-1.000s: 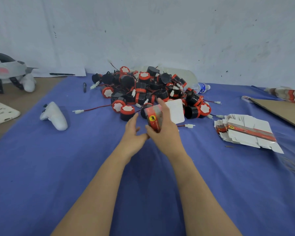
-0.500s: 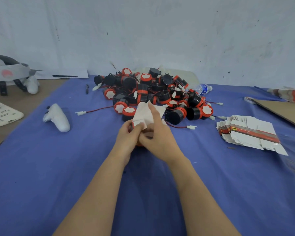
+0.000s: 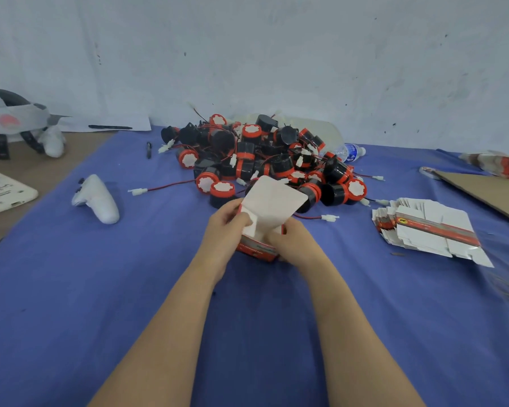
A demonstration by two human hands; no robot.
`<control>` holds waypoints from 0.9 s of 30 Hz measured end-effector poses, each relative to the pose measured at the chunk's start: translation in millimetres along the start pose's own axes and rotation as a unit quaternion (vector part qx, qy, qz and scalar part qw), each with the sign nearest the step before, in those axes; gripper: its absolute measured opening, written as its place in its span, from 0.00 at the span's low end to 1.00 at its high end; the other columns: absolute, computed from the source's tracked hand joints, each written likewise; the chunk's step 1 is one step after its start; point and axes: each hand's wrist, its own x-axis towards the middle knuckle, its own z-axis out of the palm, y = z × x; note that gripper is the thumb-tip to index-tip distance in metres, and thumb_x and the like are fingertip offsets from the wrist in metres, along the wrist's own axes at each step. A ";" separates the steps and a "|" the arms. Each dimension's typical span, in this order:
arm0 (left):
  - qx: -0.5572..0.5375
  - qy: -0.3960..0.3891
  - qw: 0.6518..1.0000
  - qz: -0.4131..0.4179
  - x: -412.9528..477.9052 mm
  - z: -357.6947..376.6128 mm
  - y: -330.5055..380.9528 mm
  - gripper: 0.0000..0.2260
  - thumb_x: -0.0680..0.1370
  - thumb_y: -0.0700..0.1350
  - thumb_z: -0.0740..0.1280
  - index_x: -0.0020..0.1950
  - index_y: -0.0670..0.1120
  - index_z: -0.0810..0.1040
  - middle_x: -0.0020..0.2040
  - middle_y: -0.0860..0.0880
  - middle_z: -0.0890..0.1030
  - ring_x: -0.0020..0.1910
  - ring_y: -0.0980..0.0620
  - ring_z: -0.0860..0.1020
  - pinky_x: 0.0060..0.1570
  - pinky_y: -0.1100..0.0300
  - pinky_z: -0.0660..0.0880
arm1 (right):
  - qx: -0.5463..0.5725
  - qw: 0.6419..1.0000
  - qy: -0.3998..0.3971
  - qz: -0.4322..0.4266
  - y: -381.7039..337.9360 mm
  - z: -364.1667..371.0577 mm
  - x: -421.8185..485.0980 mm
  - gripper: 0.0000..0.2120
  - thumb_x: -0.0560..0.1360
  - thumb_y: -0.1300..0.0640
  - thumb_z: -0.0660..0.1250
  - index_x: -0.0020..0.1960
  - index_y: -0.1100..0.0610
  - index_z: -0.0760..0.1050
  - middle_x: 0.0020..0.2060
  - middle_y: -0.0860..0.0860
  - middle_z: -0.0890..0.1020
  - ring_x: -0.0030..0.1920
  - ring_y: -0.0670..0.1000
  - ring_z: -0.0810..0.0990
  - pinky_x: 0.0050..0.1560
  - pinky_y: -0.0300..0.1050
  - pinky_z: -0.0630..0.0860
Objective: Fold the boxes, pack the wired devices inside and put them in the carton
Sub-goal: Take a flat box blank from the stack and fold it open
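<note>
Small red-and-white cardboard box (image 3: pixel 259 245) upright between hands, lid flap tilted far; left hand (image 3: pixel 228 227) pinches side flap, right hand (image 3: pixel 288 242) grips right wall.

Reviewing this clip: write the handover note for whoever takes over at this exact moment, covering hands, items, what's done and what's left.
Left hand: grips the box at its left side, thumb on a small white flap.
Right hand: holds the box's right side.
Box: half folded, big white flap open and raised; whether a device is inside cannot be seen.
Wired devices: piled beyond the box on the blue cloth.
Flat boxes: stacked to the right.
Cardboard sheet: far right; perhaps the carton.
Left: close the flaps, pack the devices, put boxes in the carton.
</note>
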 end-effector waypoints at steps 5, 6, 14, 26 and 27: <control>-0.138 -0.024 0.990 -0.003 -2.7 6.1 7.4 0.32 0.68 0.63 0.67 0.67 0.46 0.72 0.57 0.51 0.81 0.58 0.51 0.79 0.60 0.51 0.76 | 0.252 0.966 0.012 0.058 -9.8 5.2 -3.1 0.08 0.79 0.60 0.59 0.42 0.58 0.73 0.29 0.51 0.76 0.23 0.45 0.72 0.25 0.37 0.70; -0.123 -0.017 0.992 0.001 -5.0 8.4 7.6 0.36 0.67 0.65 0.65 0.68 0.46 0.71 0.61 0.48 0.80 0.60 0.48 0.79 0.62 0.48 0.75 | 0.252 0.966 -0.016 0.060 -12.1 8.5 -4.5 0.09 0.80 0.55 0.60 0.45 0.58 0.75 0.30 0.50 0.79 0.25 0.45 0.75 0.27 0.38 0.73; -0.040 0.089 0.994 0.055 -1.0 4.4 1.4 0.31 0.66 0.69 0.60 0.61 0.51 0.75 0.53 0.53 0.81 0.53 0.55 0.80 0.43 0.65 0.78 | 0.500 0.866 0.001 0.020 -21.4 -6.1 -0.3 0.28 0.80 0.38 0.48 0.67 0.54 0.73 0.60 0.51 0.81 0.62 0.52 0.78 0.65 0.51 0.72; -0.042 0.096 0.992 0.076 -1.9 2.4 3.0 0.15 0.76 0.66 0.50 0.56 0.63 0.69 0.50 0.62 0.76 0.47 0.67 0.77 0.37 0.73 0.72 | 0.444 0.890 -0.090 0.049 -14.5 3.1 -3.5 0.19 0.80 0.45 0.57 0.64 0.55 0.75 0.56 0.54 0.82 0.56 0.53 0.81 0.61 0.53 0.75; -0.046 0.100 0.991 0.072 -1.8 0.9 3.0 0.14 0.78 0.64 0.50 0.56 0.62 0.69 0.50 0.62 0.76 0.47 0.66 0.77 0.36 0.73 0.73 | 0.451 0.887 -0.081 0.058 -14.8 4.2 -2.1 0.22 0.79 0.42 0.56 0.64 0.55 0.75 0.58 0.55 0.82 0.57 0.55 0.80 0.61 0.53 0.75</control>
